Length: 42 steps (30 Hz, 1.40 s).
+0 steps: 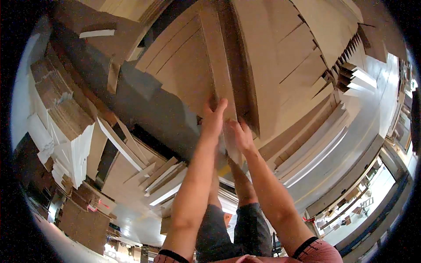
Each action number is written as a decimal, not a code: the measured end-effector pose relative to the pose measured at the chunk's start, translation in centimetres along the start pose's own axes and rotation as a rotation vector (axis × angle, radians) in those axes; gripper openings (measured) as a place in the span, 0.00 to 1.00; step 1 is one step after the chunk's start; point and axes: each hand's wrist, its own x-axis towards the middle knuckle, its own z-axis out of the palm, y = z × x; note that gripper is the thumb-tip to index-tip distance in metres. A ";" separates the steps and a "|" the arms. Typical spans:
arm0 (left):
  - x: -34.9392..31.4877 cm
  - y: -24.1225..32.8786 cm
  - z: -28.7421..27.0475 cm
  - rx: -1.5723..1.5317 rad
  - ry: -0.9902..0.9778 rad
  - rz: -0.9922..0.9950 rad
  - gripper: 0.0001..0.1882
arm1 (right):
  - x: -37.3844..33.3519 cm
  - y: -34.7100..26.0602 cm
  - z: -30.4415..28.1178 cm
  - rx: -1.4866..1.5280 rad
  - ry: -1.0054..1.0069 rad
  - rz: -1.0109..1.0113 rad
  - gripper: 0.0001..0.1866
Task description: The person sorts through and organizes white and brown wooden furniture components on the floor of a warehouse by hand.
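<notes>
A long brown cardboard sheet (218, 57) with a narrow raised panel stretches away in front of me; a slit flap (177, 63) spreads from its left side. My left hand (214, 118) is closed around the panel's left edge near its close end, the thumb lying along the top. Just right of it and a little nearer, my right hand (240, 135) grips the same sheet at its close end. Some fingers of both hands are hidden by the cardboard. Beyond a dark gap to the right lies another wide slit cardboard sheet (280, 70).
Stacked cardboard with white edges (72, 127) stands at the left. More flat sheets (311, 144) are piled at the right, beside a grey floor (346, 162) with a yellow line. Low cardboard pieces (162, 179) lie left of my legs.
</notes>
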 end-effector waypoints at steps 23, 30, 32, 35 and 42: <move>3.4 2.1 6.6 0.607 0.089 0.301 0.35 | -16.7 -5.5 -4.8 0.315 0.369 0.370 0.23; 5.1 -0.2 8.3 0.532 0.254 0.377 0.35 | -16.7 -4.7 -4.9 0.467 0.280 0.313 0.22; 5.8 -0.3 7.8 0.641 0.186 0.356 0.36 | -16.7 -9.3 -3.6 0.407 0.330 0.465 0.21; 6.2 1.5 9.2 0.770 -0.012 0.209 0.37 | -17.6 -0.5 -2.6 0.673 0.314 0.441 0.21; 0.3 -1.7 1.3 0.432 -0.027 0.240 0.36 | -21.6 5.9 -3.5 0.293 0.064 0.165 0.22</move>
